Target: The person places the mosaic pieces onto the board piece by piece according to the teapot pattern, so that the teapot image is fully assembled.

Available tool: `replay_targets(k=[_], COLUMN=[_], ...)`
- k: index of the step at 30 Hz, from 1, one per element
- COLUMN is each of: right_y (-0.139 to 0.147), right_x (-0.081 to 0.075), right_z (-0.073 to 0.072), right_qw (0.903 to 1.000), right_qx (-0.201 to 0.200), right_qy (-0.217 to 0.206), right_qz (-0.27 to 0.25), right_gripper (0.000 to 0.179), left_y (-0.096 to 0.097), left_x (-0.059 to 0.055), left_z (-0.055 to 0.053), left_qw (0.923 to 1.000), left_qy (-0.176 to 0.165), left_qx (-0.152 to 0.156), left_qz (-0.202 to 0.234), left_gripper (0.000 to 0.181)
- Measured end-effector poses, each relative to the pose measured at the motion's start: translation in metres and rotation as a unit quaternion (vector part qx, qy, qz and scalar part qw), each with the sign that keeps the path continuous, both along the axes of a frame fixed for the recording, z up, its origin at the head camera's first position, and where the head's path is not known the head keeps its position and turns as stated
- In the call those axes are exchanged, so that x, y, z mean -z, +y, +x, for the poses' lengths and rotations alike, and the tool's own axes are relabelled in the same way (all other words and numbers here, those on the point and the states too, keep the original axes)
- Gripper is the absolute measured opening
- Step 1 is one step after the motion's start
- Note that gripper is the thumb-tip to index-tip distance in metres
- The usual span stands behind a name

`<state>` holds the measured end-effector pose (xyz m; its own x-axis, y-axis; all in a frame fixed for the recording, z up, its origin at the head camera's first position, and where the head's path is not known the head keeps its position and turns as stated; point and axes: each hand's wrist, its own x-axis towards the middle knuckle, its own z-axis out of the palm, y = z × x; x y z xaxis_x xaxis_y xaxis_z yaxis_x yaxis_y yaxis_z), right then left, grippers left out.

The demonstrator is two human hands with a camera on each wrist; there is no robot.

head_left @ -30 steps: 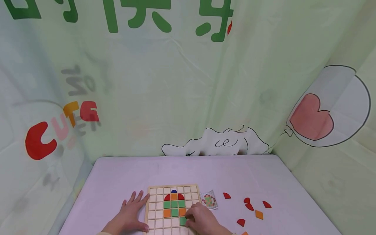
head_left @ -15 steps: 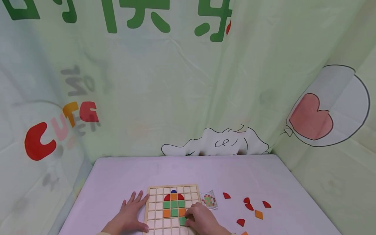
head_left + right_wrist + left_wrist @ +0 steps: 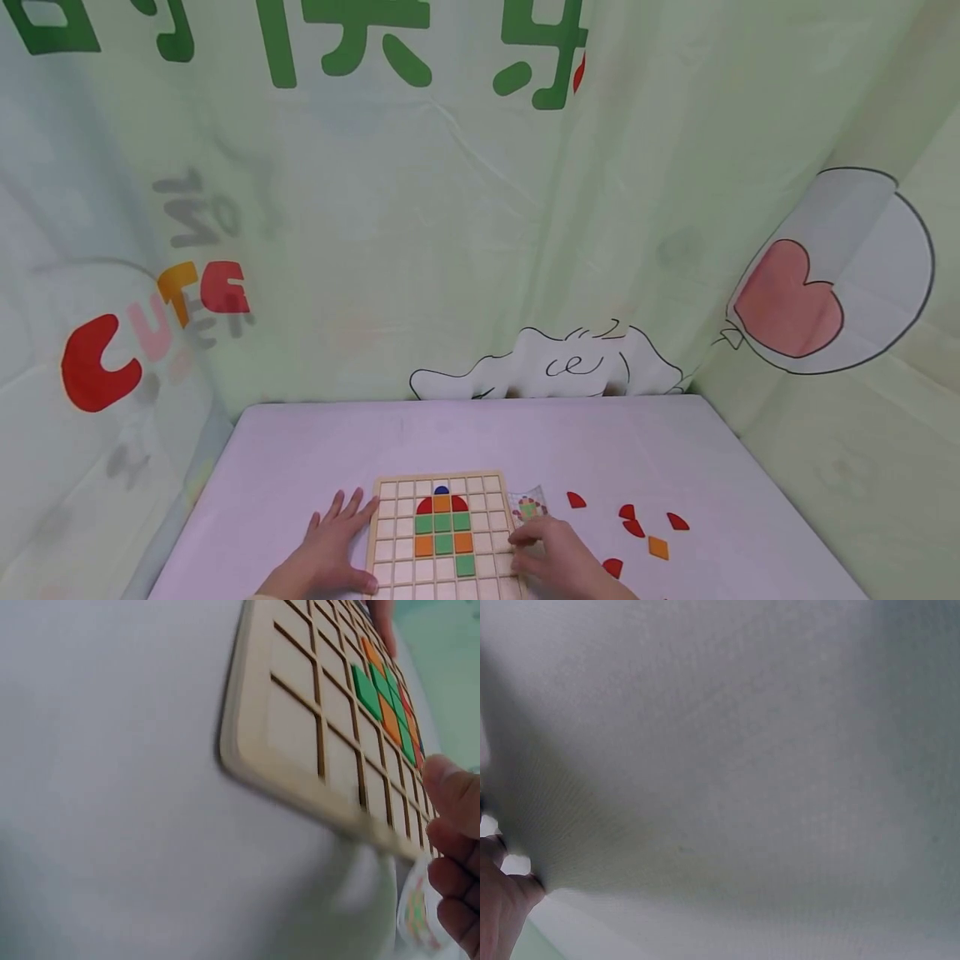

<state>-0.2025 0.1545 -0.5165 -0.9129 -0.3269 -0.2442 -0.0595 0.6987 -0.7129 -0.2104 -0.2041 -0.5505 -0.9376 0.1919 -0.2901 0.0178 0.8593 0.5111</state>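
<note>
A wooden grid board (image 3: 487, 565) lies on the table, its cells partly filled with flat coloured tiles. Near the top sits a blue half-round tile (image 3: 442, 491), with an orange square (image 3: 442, 503) and red quarter-circles beneath it. Green squares come below, and the lowest one is a green tile (image 3: 465, 565). My left hand (image 3: 330, 546), fingers spread, rests against the board's left edge. At the right edge is my right hand (image 3: 551, 554), its fingers loosely bent and nothing visible between them. The right wrist view shows this hand (image 3: 454, 847) beside the board's rim.
A small printed pattern card (image 3: 529, 504) lies right of the board, partly covered by my right hand. Farther right are several red quarter-circle pieces (image 3: 576, 500) and an orange diamond (image 3: 658, 547). Printed cloth curtains (image 3: 375, 250) stand behind the table.
My right hand has moved right, off the lowest green tile, which now lies uncovered in its cell. The left hand stays at the board's edge.
</note>
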Motion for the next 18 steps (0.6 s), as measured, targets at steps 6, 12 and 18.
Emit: replay_targets(k=[6, 12, 18], right_y=[0.041, 0.072, 0.107], right_x=[-0.003, -0.006, -0.002], right_z=[0.003, 0.007, 0.009], right_qw=[0.9983, 0.991, 0.9843], right_qx=[0.058, 0.131, 0.172], right_qy=[-0.002, 0.013, 0.013], right_qz=[-0.003, 0.026, 0.039], right_gripper=[0.029, 0.032, 0.034], left_y=[0.002, 0.0, -0.001], left_x=[-0.003, -0.002, 0.0], left_z=[0.002, 0.001, 0.002], left_qw=[1.0, 1.0, 1.0], left_qy=[0.001, -0.005, -0.002], left_qx=[0.0, 0.001, 0.002], left_qz=[-0.005, 0.0, 0.006], left_gripper=[0.122, 0.124, 0.125])
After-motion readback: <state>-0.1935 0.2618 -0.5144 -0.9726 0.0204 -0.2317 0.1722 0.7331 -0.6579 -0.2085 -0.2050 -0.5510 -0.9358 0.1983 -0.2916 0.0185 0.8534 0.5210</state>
